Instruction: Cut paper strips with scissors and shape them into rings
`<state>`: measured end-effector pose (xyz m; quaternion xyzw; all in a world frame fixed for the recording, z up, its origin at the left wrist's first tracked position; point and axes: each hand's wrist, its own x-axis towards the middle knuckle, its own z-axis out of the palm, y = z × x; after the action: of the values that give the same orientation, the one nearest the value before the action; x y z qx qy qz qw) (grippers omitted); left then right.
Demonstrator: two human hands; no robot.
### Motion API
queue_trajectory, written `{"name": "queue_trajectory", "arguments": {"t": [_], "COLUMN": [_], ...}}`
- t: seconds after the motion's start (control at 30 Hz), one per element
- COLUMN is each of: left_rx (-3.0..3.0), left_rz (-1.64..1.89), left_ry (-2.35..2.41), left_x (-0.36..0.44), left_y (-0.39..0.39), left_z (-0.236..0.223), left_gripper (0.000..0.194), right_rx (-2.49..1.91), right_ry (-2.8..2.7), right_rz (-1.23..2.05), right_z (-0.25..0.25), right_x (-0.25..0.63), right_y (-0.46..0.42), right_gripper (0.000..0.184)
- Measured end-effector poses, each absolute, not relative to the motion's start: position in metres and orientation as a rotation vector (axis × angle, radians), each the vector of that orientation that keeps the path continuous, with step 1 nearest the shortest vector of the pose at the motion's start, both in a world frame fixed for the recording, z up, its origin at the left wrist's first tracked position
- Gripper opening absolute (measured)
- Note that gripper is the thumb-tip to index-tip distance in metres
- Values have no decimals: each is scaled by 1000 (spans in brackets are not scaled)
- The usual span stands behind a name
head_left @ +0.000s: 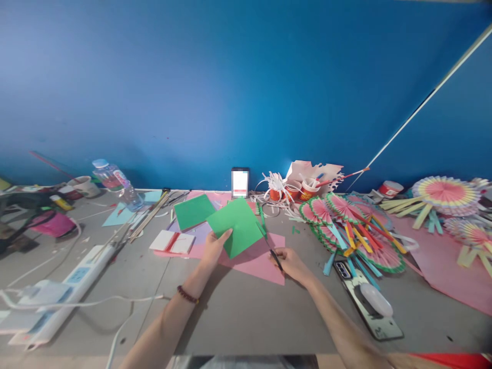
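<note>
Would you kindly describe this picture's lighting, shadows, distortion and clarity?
Head view: a pale glow on the flat blue wall, left; head view: soft shadow on the matte grey table beside the bare left forearm; head view: the white plastic power strip looks stretched, probably by a wide lens; head view: the black-framed upright screen is pixelated; head view: no strong glare on the held green paper square.

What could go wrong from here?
The left hand grips the green sheet by one edge, so it might flex and the scissors stray. The scissors, in the right hand, are above the pink sheet and could nick it if lowered. The cable near the left forearm might snag it.
</note>
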<state>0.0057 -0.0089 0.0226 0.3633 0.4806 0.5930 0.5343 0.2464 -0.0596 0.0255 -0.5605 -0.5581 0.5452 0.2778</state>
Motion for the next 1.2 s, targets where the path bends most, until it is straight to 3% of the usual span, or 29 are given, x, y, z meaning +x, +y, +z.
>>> {"name": "queue_trajectory", "arguments": {"t": [0.7,1.2], "left_rx": [865,925], "left_rz": [1372,1316], "left_ry": [1138,1146], "left_x": [9,11], "left_y": [-12,-14], "left_z": [29,29], "left_gripper": [49,44], "right_rx": [-1452,-1401], "right_ry": [-1435,-1431], "right_rz": [1585,1620], "right_z": [32,30], "right_x": [243,242], "right_y": [-62,-61], "right_gripper": [42,40]}}
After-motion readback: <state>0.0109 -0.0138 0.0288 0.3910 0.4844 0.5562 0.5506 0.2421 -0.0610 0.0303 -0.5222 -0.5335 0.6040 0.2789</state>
